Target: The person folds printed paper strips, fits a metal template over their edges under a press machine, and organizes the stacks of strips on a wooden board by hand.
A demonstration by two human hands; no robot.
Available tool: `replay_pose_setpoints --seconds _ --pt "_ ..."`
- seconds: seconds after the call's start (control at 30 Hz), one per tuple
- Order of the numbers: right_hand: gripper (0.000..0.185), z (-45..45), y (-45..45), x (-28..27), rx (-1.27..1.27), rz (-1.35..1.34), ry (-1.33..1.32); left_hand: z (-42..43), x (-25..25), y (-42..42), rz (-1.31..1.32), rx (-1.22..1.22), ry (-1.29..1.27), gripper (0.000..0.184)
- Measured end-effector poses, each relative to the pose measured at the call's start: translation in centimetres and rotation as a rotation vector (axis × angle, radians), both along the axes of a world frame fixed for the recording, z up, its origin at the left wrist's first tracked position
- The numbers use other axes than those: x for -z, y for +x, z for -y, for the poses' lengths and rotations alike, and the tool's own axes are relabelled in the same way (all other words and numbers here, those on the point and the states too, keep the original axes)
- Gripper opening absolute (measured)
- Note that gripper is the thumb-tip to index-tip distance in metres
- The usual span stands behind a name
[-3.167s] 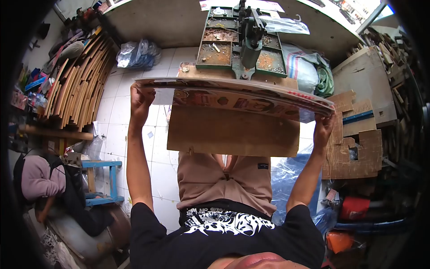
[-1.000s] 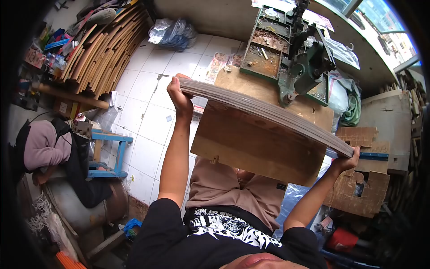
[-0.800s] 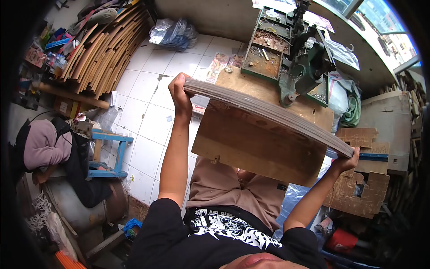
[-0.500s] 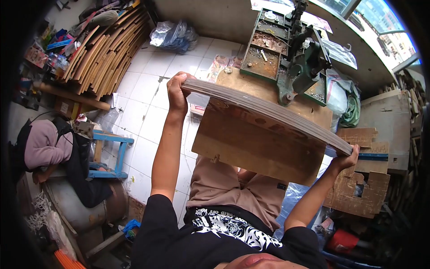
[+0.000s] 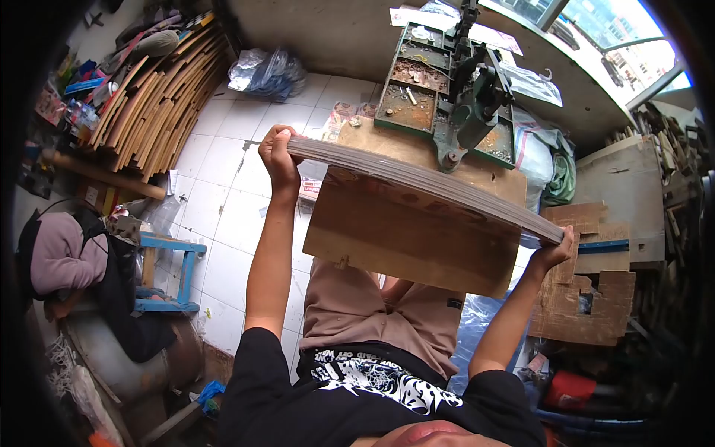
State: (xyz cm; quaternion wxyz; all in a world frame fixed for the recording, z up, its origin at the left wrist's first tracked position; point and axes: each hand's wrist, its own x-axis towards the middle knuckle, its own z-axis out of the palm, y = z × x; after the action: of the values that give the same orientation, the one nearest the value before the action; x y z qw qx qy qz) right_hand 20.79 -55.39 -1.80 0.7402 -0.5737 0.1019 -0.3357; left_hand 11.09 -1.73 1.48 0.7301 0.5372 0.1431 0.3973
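Note:
A long stack of thin greyish sheets (image 5: 432, 185) is held up in front of me, its layered edge facing me. My left hand (image 5: 279, 158) is closed around its left end, thumb on top. At the lower right end, my right hand (image 5: 555, 247) grips the stack, its fingers partly hidden. Below and behind the sheets lies a brown wooden work board (image 5: 410, 242), above my lap. Beyond the stack stands a dark green hand press (image 5: 469, 119), next to a compartment tray (image 5: 406, 104) with small metal parts.
Long cardboard-like strips (image 5: 160, 112) are piled at the left. A blue stool frame (image 5: 167, 305) stands on the white tiled floor (image 5: 231, 238). Cut brown boards (image 5: 596, 305) lie on the right. Filled plastic bags (image 5: 275, 74) rest by the far wall.
The view has shifted, so the stack, both hands and the surroundings appear a little further left. Both hands keep their hold on the stack.

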Motion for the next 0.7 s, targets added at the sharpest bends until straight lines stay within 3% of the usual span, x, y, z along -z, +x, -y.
replay_pose_setpoints --seconds 0.17,0.23,0.27,0.37,0.5,0.57,0.63,0.67,0.7 --pt "0.033 -0.3 -0.8 -0.3 0.007 0.033 -0.06 -0.1 0.1 -0.5 0.009 0.023 0.055 0.019" --pt "0.045 0.0 -0.8 0.7 -0.059 0.062 0.017 0.0 0.2 -0.4 0.064 0.013 0.108 0.019" --pt "0.06 0.2 -0.6 1.2 -0.023 0.074 -0.029 0.1 0.3 -0.5 0.109 -0.001 0.155 0.02" --pt "0.063 1.0 -0.6 1.6 -0.082 0.131 -0.166 -0.1 0.1 -0.5 0.102 0.016 0.162 0.021" --pt "0.067 1.4 -0.3 1.7 0.001 0.122 -0.162 -0.2 0.0 -0.3 0.105 0.029 0.153 0.022" --pt "0.056 -1.3 -1.6 -1.6 0.139 0.228 -0.173 0.0 -0.2 -0.2 0.095 0.021 0.151 0.022" --pt "0.038 -2.9 -2.9 -4.8 0.575 0.234 -0.442 0.2 -0.3 -0.2 0.079 0.012 0.143 0.022" --pt "0.022 -4.4 -3.7 -7.1 0.584 0.239 -0.447 0.3 -0.5 -0.2 0.078 0.018 0.127 0.022" --pt "0.018 -5.9 -4.2 -8.9 0.501 0.324 -0.468 0.4 -0.6 -0.2 0.075 0.026 0.112 0.022"
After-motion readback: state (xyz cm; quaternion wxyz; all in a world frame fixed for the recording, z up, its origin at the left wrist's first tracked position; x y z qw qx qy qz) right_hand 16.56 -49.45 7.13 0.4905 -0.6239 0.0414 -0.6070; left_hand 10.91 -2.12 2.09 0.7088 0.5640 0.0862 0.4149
